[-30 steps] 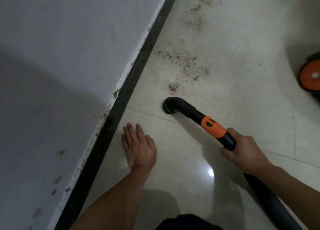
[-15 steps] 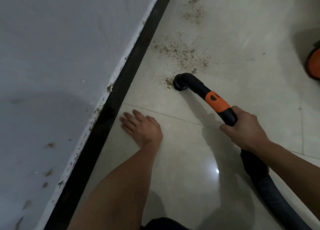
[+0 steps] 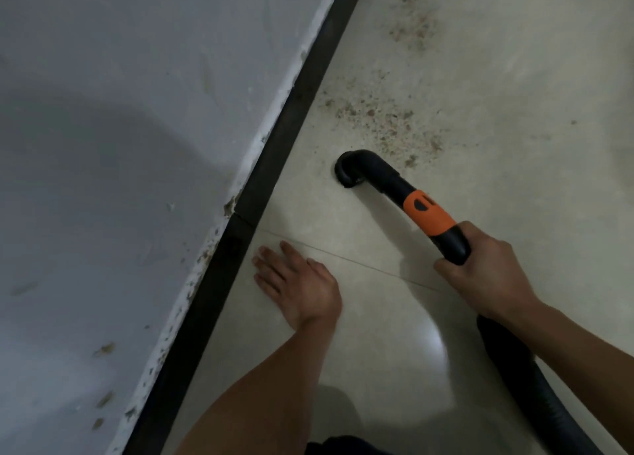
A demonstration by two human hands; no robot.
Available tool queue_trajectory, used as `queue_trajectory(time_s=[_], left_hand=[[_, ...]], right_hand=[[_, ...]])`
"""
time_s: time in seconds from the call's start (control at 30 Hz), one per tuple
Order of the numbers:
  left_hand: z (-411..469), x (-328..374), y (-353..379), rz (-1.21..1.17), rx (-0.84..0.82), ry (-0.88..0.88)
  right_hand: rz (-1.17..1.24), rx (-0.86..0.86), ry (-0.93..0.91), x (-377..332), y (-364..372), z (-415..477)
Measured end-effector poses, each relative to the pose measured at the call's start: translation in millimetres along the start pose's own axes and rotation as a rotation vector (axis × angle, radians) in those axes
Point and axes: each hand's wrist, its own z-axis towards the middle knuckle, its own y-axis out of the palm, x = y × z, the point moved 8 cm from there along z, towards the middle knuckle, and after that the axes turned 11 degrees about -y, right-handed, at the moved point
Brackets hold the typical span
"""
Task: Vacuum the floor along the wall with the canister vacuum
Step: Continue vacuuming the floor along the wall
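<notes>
My right hand (image 3: 487, 276) grips the black vacuum handle (image 3: 429, 214), just behind its orange band. The curved black nozzle (image 3: 353, 171) points down and touches the pale tiled floor (image 3: 514, 145), a short way from the dark baseboard (image 3: 284, 139). Brown dirt (image 3: 380, 118) is scattered on the tiles just beyond the nozzle, with more dirt farther up along the wall. My left hand (image 3: 295, 283) rests flat on the floor with fingers spread, close to the baseboard. The ribbed black hose (image 3: 535, 393) runs back under my right forearm.
The grey-white wall (image 3: 137, 145) fills the left side, with chipped, stained paint along its lower edge. A tile joint (image 3: 360, 260) crosses the floor between my hands. Dark clothing (image 3: 343, 446) shows at the bottom edge.
The nozzle went forward into a small clump of dirt, then came back nearer the wall; that clump is gone. My left hand has turned a little toward the baseboard. The orange canister has left view.
</notes>
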Motion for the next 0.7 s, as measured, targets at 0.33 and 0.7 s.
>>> queue_trajectory(time_s=[0.33,0.7], left_hand=[[0,2,-3,0.013,-0.005,0.011],[3,-4,2,0.041,-0.021,-0.01]], right_hand=[[-0.048,-0.046,-0.1,-31,16,75],[-0.002,-0.257,-0.208,-41,28,68]])
